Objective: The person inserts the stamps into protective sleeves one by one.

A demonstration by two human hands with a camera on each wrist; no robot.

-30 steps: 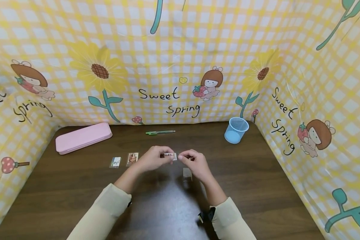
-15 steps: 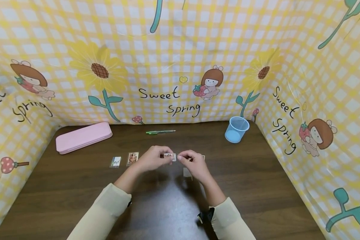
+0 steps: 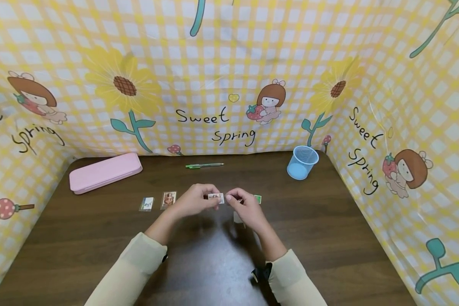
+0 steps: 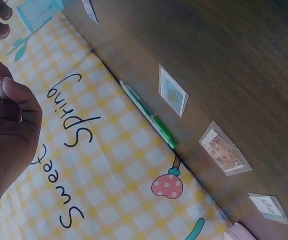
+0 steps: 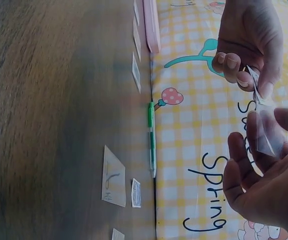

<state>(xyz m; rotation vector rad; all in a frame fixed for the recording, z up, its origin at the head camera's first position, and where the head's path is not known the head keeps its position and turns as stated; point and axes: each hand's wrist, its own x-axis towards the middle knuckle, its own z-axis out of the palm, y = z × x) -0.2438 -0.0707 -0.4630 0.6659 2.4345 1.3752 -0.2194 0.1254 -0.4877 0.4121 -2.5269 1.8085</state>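
Note:
In the head view, my left hand [image 3: 197, 199] pinches a small picture card [image 3: 216, 198] between thumb and fingers. My right hand [image 3: 248, 209] is close beside it, at the card's right end. The right wrist view shows a clear plastic card sleeve [image 5: 267, 135] between my right thumb and fingers, its upper end meeting the card held above. How far the card sits inside the sleeve I cannot tell. A green-and-white piece [image 3: 258, 199] shows past my right knuckles; whether it is held is hidden. A pale card [image 3: 238, 218] lies under my right hand.
Two sleeved cards [image 3: 169, 199] [image 3: 147, 204] lie to the left on the brown table [image 3: 99, 238]. A blue-framed card [image 4: 172, 92] shows in the left wrist view. Along the back are a pink pencil case [image 3: 105, 173], a green pen [image 3: 204, 165] and a blue mesh cup [image 3: 303, 162].
A green-and-white piece has come into sight beyond my right hand; half a second ago only a pale edge showed. Both hands stay almost in place.

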